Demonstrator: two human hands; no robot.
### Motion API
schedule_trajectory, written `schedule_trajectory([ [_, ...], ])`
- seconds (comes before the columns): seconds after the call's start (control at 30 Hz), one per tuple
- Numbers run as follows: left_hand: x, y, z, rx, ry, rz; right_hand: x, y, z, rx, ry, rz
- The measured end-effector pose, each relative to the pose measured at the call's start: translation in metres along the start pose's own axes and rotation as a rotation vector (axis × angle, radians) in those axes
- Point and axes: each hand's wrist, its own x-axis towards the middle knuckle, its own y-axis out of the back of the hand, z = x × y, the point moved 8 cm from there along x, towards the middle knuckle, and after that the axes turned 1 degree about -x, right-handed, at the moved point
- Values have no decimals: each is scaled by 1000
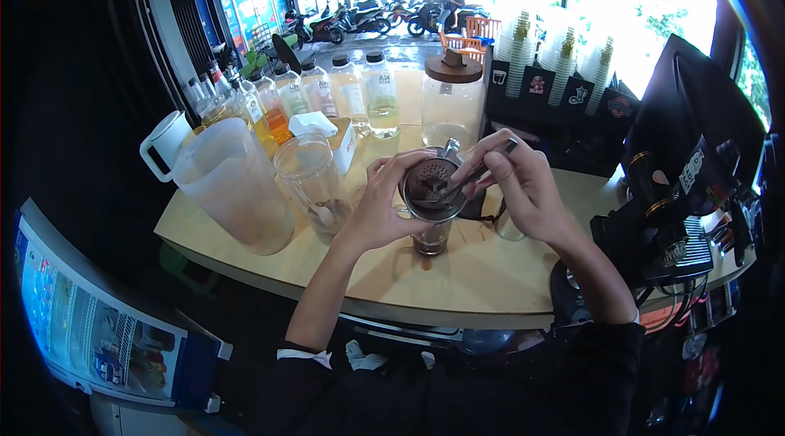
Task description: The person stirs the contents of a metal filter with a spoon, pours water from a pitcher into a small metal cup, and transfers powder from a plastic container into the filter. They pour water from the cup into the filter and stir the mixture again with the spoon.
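My left hand (384,203) grips the side of a round metal filter cup (431,188) that holds dark grounds. The filter sits tilted over a small glass (431,238) with dark liquid at its bottom. In my right hand (523,183) I pinch a metal spoon (474,176), whose tip reaches into the filter's grounds. Both hands work above the pale wooden counter (482,277), close together over the glass.
A large frosted plastic pitcher (229,183) and a clear jar (315,183) stand at the left. Several syrup bottles (327,93) line the back, beside a big lidded glass jar (452,101). Stacked cups (556,52) and a black monitor (695,142) are at the right.
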Motion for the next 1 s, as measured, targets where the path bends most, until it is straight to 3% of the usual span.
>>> schedule_trajectory([
  [0.13,1,-1,-1,-28,27,-26,-1,5,-2,24,25,61],
  [0.2,3,-1,4,32,-52,-17,-3,8,-5,45,43,88],
  [0.3,4,-3,4,30,-66,-56,-4,3,-3,-78,-41,-33],
  [0.4,6,-3,10,105,-89,-70,3,14,-14,-151,73,23],
  [0.47,8,-7,12,165,-106,-95,7,1,-12,-206,15,-156],
  [0.57,8,-14,14,220,-121,-139,9,-13,-16,-251,60,-259],
  [0.6,8,-16,13,219,-110,-157,13,-9,-21,-271,124,-189],
  [0.7,9,-14,14,182,-112,-136,19,-8,-20,-344,66,-211],
  [0.8,7,-19,8,193,-117,-157,18,-22,-13,-305,69,-291],
  [1.0,7,-11,10,223,-108,-97,22,-14,-7,-182,41,-219],
])
